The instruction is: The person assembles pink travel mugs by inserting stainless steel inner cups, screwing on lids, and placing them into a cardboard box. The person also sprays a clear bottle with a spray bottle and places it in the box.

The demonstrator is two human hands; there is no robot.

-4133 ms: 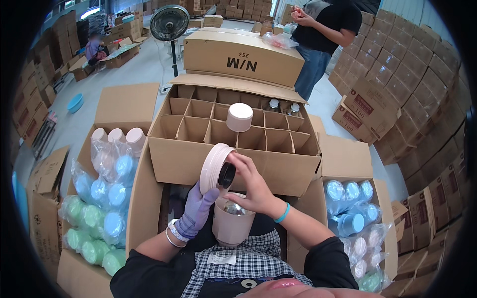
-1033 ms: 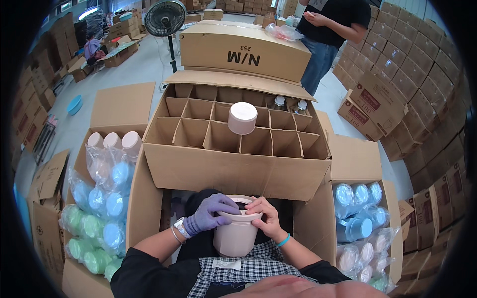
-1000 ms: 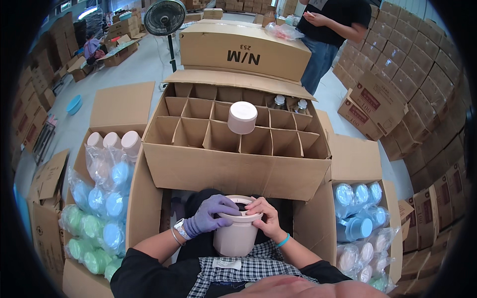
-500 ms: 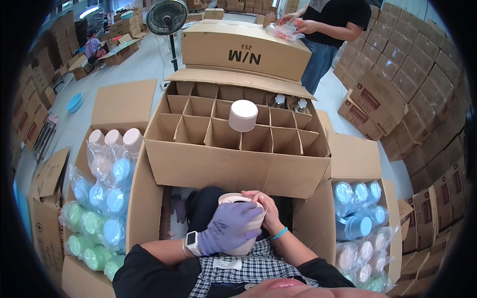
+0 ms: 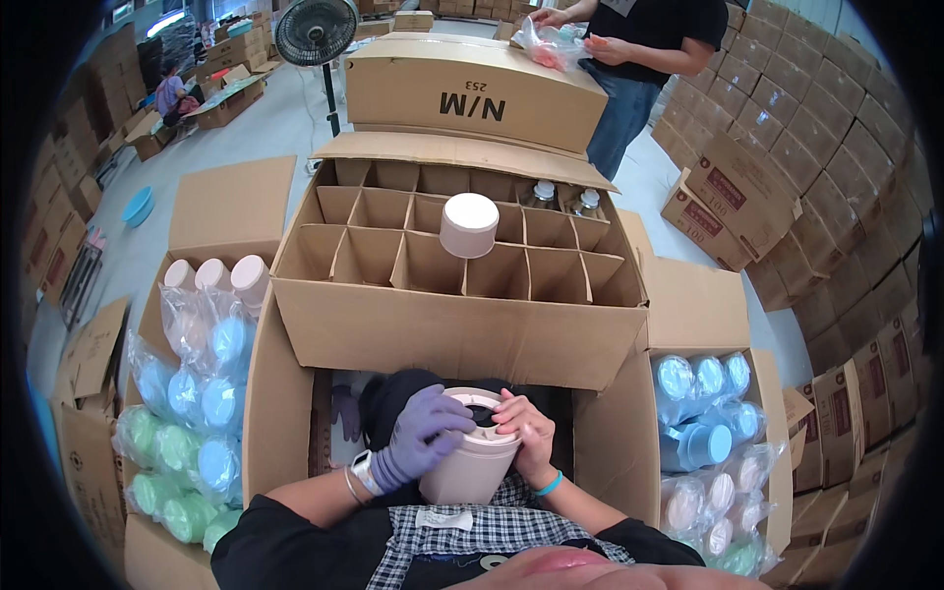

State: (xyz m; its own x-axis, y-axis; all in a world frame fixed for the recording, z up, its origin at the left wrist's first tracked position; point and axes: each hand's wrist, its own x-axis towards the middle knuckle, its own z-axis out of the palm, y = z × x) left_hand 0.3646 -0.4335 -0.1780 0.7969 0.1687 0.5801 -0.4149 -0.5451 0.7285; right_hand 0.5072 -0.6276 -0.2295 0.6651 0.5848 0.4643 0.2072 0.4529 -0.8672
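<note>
Upright in front of my lap is a pale pink vessel [image 5: 467, 474] with a round, dark opening at its top. My left hand [image 5: 425, 438], in a purple glove, grips the vessel's left side, its fingers curled onto the rim. Against the right side of the rim, my bare right hand [image 5: 528, 436] has its fingers bent over the edge near the opening. A pale pink cup-shaped piece [image 5: 469, 226] with a whitish flat top rests on the dividers of the cardboard box [image 5: 457, 329] ahead of me.
Two silver-topped bottles [image 5: 587, 203] stand in the divided box's back right cells. Open boxes at left and right hold bagged blue cups [image 5: 224, 403], green cups [image 5: 179, 444] and blue jugs [image 5: 696, 447]. Beyond are a fan [image 5: 317, 31], a closed carton [image 5: 477, 84] and a co-worker [image 5: 644, 59].
My left hand has drawn back toward the left rim, uncovering more of the vessel's front. My right fingers have shifted onto the rim. The co-worker's clear bag has moved slightly.
</note>
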